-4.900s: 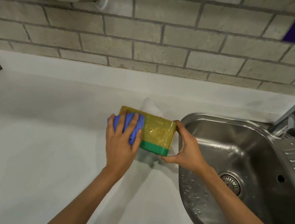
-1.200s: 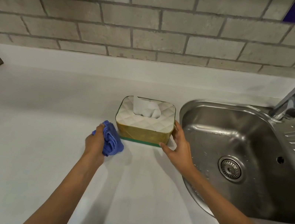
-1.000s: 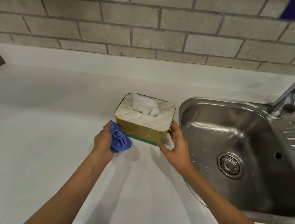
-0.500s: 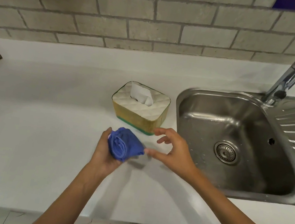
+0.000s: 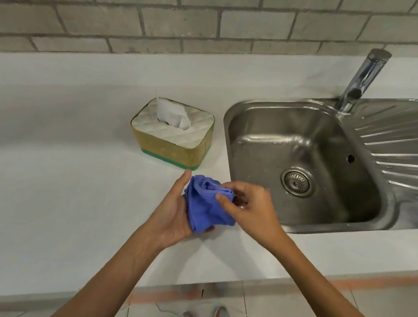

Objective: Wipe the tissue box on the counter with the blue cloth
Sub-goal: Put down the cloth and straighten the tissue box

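Observation:
The tissue box (image 5: 169, 146) stands upright on the white counter (image 5: 36, 157), gold-sided with a green base, a white quilted top and a tissue sticking out. Nothing touches it. In front of it, above the counter, my left hand (image 5: 173, 213) cradles the bunched blue cloth (image 5: 205, 207) in its palm. My right hand (image 5: 246, 209) pinches the cloth's top edge with thumb and fingertips. Both hands are a short way nearer to me than the box.
A steel sink (image 5: 306, 163) with a drain and a ribbed draining board lies right of the box; its tap (image 5: 362, 76) rises at the back. A grey brick wall (image 5: 172, 8) backs the counter. The counter's front edge (image 5: 237, 279) runs below my forearms, tiled floor beneath.
The box went from tilted in my hands to upright on the counter. My right hand left it and took hold of the cloth. Both hands drew back toward me.

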Demonstrator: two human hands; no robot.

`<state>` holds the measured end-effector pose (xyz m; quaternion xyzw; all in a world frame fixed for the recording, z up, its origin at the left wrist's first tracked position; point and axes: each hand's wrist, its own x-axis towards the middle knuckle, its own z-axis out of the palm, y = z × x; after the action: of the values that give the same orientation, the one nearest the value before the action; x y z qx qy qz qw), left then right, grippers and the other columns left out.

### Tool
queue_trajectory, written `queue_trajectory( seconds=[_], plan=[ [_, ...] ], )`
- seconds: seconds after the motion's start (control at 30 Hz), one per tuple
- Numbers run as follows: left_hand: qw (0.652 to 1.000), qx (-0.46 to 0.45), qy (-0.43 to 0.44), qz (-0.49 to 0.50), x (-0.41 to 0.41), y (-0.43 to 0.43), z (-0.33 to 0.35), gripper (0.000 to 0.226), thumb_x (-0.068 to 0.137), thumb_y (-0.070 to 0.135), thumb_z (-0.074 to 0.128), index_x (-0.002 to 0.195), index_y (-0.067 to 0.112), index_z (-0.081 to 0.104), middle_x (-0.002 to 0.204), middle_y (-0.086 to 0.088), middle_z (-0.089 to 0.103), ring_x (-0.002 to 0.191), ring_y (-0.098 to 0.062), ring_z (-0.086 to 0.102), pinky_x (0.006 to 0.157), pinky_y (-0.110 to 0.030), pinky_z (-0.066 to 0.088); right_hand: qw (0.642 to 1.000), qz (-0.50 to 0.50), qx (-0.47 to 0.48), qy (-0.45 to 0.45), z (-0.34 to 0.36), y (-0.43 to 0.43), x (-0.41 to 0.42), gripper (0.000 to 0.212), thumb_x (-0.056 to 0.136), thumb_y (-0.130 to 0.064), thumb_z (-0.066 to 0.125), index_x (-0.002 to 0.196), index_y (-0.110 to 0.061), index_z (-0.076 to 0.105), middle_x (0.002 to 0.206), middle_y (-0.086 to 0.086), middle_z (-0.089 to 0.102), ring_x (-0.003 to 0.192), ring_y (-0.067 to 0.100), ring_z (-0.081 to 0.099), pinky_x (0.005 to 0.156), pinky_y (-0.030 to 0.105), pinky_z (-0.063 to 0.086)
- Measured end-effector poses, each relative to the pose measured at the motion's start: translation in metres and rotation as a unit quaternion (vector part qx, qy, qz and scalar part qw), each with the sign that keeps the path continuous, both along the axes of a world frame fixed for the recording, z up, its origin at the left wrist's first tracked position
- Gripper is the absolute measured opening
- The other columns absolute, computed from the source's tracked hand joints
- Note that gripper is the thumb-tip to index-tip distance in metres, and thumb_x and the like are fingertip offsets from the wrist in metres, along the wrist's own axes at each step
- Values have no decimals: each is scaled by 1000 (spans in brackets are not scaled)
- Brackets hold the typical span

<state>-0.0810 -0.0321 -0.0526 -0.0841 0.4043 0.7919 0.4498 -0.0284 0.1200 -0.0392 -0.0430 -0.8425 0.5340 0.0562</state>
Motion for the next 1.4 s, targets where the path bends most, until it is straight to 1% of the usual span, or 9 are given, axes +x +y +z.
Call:
queue_trajectory(
  seconds=[0.1,0.2,0.3,0.5,0.7,0.83,1.0,1.13,1.4],
  plan=[
    [998,-22,58,-21,6,13,-5,53,93,42,37,131,7,51,124,-11,64,110,-23,64,94,-36,50,976,-111,-177,-60,7,29,7,10,88,4,58,94,2,65,72,5,68,51,-5,58,55,11,49],
    [973,-179,142,-33,7,20,-12,45,85,22,62,127,5,56,119,-10,67,105,-23,65,91,-33,52,960,-164,-212,-85,12,63,24,16,90,3,54,81,-9,62,49,-11,66,43,-5,59,46,8,47],
    [938,-286,187,-56,12,31,-19,29,86,8,62,115,4,61,110,-12,67,99,-27,63,85,-36,50,947,-193,-215,-138,8,90,48,10,90,1,55,86,-4,62,58,0,65,40,-2,59,46,11,51],
    [900,-336,249,-122,34,48,-29,11,82,3,66,84,13,62,85,-10,61,77,-21,57,66,-28,47,938,-210,-96,-258,-15,125,93,15,87,-7,61,73,-7,65,66,7,61,57,14,61,51,16,55],
    [828,-428,340,-122,44,45,-40,18,77,7,71,94,5,67,86,-11,66,80,-27,62,86,-47,55,922,-174,89,-333,-30,126,101,11,81,-12,64,70,-10,64,63,8,64,54,16,59,52,21,54],
    [803,-480,342,-90,39,38,-33,19,78,20,68,96,13,67,88,-4,68,75,-22,62,85,-40,56,905,-170,207,-331,-13,128,83,26,74,-30,72,96,-19,63,86,2,64,82,21,63,75,32,51],
    [880,-390,268,49,22,22,-17,9,91,19,55,94,15,62,93,-6,64,78,-18,62,74,-32,55,976,-107,45,-183,15,113,25,29,83,-17,68,111,-10,63,93,5,62,89,17,59,79,22,48],
    [926,-297,152,178,-5,7,-4,18,97,18,43,109,9,52,95,-10,63,80,-20,64,70,-26,53,988,-50,-63,-134,19,90,-38,27,91,-14,57,117,-4,59,99,7,62,85,16,60,59,5,48],
    [899,-271,93,332,-62,8,6,46,94,21,49,136,7,37,101,-5,53,101,-25,54,81,-32,52,984,-13,-93,-153,8,49,-160,49,95,-32,50,135,-5,44,111,10,53,84,18,61,71,22,47]
  ],
)
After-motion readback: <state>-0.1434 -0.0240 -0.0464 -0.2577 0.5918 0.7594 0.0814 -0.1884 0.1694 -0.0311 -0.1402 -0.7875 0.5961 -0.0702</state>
